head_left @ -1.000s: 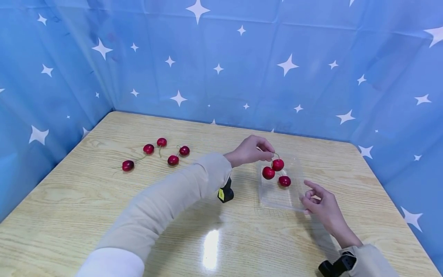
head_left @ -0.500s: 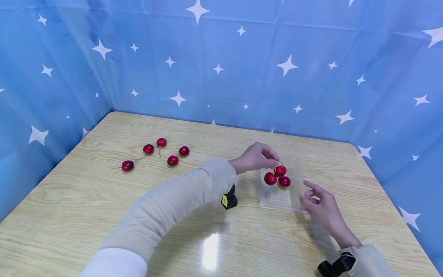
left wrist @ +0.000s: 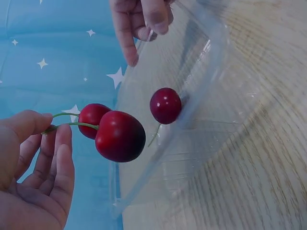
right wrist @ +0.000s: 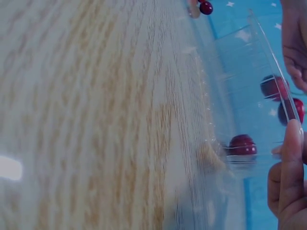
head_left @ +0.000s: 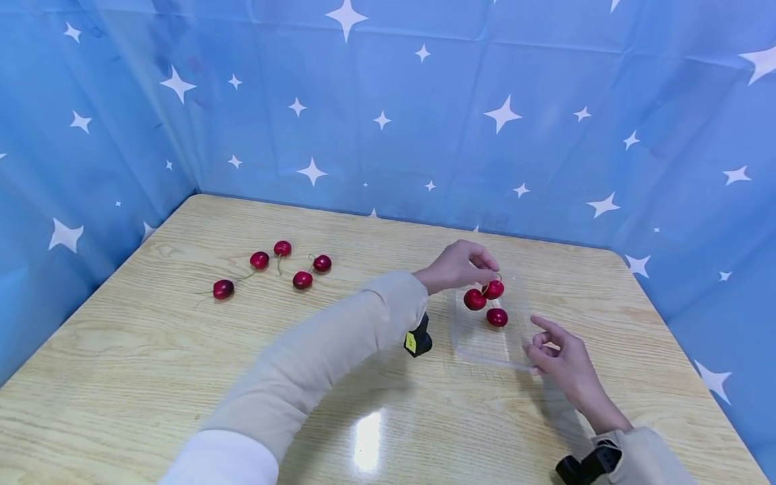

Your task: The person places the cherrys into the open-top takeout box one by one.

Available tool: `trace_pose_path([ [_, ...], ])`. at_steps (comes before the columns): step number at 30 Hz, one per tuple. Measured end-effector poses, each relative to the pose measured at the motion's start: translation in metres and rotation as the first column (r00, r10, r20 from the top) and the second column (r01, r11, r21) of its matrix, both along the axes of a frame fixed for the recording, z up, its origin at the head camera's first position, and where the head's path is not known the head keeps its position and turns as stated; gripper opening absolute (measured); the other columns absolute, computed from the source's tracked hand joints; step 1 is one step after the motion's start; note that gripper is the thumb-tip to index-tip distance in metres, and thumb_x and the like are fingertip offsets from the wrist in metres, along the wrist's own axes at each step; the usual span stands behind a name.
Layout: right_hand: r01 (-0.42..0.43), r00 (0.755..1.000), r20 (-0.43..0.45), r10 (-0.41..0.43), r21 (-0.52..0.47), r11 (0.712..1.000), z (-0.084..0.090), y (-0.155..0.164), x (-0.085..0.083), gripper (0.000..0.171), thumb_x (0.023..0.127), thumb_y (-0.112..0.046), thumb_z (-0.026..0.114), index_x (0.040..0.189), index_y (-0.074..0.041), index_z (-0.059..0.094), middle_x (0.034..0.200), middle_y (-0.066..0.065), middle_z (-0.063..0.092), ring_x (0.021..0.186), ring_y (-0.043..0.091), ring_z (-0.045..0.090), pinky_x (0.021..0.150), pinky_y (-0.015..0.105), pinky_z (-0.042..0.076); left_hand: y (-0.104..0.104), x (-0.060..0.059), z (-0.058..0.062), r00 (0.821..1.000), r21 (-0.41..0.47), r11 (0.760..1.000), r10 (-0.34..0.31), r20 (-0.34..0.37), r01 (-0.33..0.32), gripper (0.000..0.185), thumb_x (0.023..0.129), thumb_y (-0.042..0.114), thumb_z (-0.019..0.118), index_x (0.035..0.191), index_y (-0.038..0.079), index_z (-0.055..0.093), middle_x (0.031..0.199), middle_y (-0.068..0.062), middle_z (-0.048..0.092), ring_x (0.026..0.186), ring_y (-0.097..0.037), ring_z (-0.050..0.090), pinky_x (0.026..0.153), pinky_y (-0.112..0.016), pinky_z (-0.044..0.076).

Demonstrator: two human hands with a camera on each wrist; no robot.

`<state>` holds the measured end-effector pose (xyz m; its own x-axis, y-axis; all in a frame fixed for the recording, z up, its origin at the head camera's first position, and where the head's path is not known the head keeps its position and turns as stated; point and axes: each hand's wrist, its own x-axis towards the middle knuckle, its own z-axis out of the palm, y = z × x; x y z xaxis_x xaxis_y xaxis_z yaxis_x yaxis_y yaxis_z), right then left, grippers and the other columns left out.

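The pair of cherries (left wrist: pixel 120 136) hangs just below my left grip (head_left: pixel 457 265), which pinches both by their stems (left wrist: pixel 85 124). Half a second ago I had it lower, close by the lone cherry (head_left: pixel 497 317) in the box (head_left: pixel 475 345); now it's slightly higher, so I judge this pair not yet placed. My right grip (head_left: pixel 562 360) pinches the box's edge. Five more cherries (head_left: pixel 259 261) lie on the desk (head_left: pixel 364 237), well left of my left grip.
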<state>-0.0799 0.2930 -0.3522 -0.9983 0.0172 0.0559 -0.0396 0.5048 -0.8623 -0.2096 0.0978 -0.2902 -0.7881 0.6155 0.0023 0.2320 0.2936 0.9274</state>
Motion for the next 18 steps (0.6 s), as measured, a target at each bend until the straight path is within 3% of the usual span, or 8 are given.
trace_pose_path([
  [18,0.002,1.000,-0.009,-0.002,-0.007,1.000,-0.001,0.000,0.000,0.050,0.084,0.005,0.054,0.129,0.013,0.033,0.077,0.004,0.045,0.054,0.004,0.051,0.047,0.022,0.048,0.009,-0.007,-0.024,0.996,0.022,0.998,0.055,0.067,-0.057,0.007,0.082,0.008,0.062,0.087,0.003,0.064,0.072,-0.003,0.060,0.072,-0.020,0.061,0.065,-0.025,0.049],
])
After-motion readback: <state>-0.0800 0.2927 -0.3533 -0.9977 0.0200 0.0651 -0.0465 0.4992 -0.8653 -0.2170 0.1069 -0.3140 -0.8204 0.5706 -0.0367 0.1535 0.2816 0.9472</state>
